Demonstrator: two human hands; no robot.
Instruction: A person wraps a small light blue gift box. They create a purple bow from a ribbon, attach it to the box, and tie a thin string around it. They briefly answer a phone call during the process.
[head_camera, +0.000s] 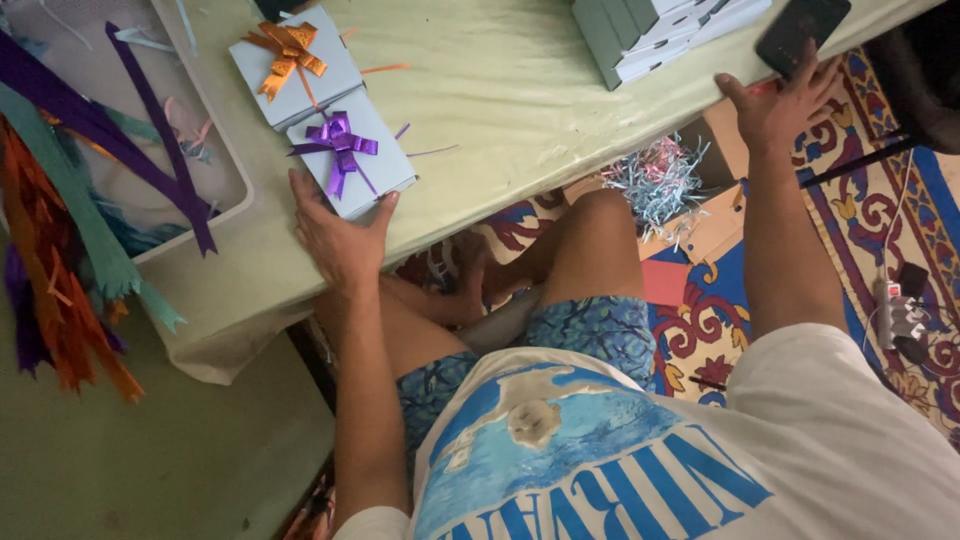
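The pale green table (500, 90) spreads before me, with a clear bin (215, 160) of ribbons at its far-left end. A stack of grey boxes (650, 30) sits at the table's other end, near a dark phone (800, 30). My left hand (340, 235) lies flat, fingers spread and loose, touching the box with the purple bow (350, 165) — the orange-bowed box (295, 65) sits just beyond it. My right hand (780, 105) rests open on the table edge, gripping nothing, fingertips at the phone.

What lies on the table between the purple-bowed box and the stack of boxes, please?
In the head view, only bare pale green tabletop separates the purple-bowed box from the stack of boxes.
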